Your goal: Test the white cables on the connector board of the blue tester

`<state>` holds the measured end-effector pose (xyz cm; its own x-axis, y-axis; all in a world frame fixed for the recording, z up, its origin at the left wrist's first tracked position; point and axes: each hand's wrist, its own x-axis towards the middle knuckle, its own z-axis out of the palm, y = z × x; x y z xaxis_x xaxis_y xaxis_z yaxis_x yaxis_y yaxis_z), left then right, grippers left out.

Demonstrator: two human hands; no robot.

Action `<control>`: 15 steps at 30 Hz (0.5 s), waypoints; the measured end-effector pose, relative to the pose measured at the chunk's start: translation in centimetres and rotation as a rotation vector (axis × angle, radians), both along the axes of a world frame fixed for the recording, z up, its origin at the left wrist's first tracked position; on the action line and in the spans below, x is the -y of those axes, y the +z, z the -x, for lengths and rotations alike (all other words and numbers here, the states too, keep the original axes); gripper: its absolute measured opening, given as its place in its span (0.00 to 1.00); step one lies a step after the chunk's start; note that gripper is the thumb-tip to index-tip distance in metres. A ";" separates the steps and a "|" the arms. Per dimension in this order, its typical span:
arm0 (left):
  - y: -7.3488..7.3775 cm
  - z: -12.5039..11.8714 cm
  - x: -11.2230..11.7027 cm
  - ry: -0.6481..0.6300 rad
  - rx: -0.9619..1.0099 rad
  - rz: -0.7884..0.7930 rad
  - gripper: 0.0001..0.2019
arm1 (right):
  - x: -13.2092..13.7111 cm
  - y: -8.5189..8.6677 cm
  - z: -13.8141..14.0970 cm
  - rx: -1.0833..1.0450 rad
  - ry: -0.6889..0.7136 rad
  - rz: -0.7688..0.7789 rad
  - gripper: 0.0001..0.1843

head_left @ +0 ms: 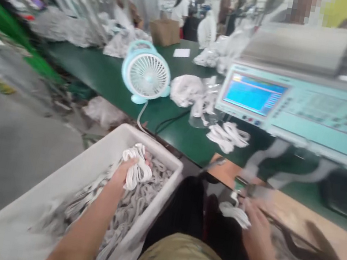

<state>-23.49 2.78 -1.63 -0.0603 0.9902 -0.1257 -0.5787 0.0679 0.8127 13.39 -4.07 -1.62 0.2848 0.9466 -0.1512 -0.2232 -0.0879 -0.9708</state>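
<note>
Surface: long dark-green table running from the far left toward the near right. A pale wooden board sits at its near edge. Grey floor to the left. The room is a workshop hall, with people standing at the far end and heaps of white goods along the table. The view is motion-blurred throughout.

On the table: small light-blue fan facing the camera, and a pale-green tester with a lit blue screen. White bundles lie just in front of the tester.

White bin at the lower left, beside the person's lap, filled with tangled grey-white cables.

Left hand: over the far end of the bin, fingers curled tight around a coil. The coil is white, wound in neat oval loops, and held just above the heap.

Right hand: above the lap, near the board's edge. A loose cable, white and bunched, lies at its fingertips. Blur is heavy here, so I cannot tell whether the fingers pinch it or only touch it.
</note>
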 end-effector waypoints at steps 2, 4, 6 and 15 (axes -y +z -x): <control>1.9 -5.2 1.1 -0.414 -0.031 -0.004 0.19 | 0.0 -0.3 0.0 -0.035 -0.080 0.007 0.16; 3.1 -10.6 2.2 -0.743 -0.140 -0.009 0.27 | 0.1 -0.2 0.0 -0.096 -0.107 0.006 0.17; 3.6 -15.4 2.6 -0.898 -0.182 -0.007 0.35 | 0.2 0.0 0.0 -0.157 -0.098 -0.013 0.16; 1.2 -22.1 3.1 -0.766 -0.273 -0.106 0.31 | 1.8 1.1 1.5 -0.070 -0.028 -0.055 0.18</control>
<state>-1.35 -0.33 -0.40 0.6228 0.7749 -0.1082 -0.1839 0.2794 0.9424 11.87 -5.83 -0.54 0.3014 0.9460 -0.1193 -0.2919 -0.0275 -0.9560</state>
